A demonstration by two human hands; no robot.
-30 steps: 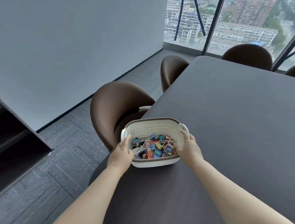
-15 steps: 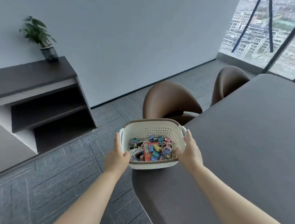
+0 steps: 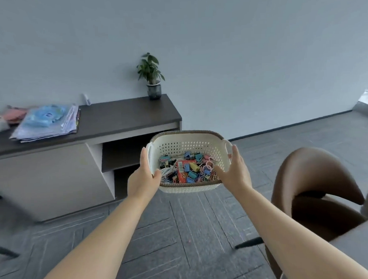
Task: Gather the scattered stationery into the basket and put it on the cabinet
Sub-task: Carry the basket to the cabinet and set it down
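White plastic basket [image 3: 187, 145], heaped with coloured clips [image 3: 192, 172], is held in the air above the floor, with the cabinet [image 3: 125, 118] beyond it toward ten o'clock. Left hand [image 3: 143, 180] grips its nine o'clock side and right hand [image 3: 234, 174] its three o'clock side, thumbs hooked over the rim. On the cabinet, papers [image 3: 47, 122] lie at nine o'clock from a plant [image 3: 152, 77].

We see an open stretch of cabinet [image 3: 123, 118] top mid-frame, bounded by a paper stack [image 3: 47, 122] left and a potted plant [image 3: 152, 77] right; a chair [image 3: 316, 186] crowds the lower right.
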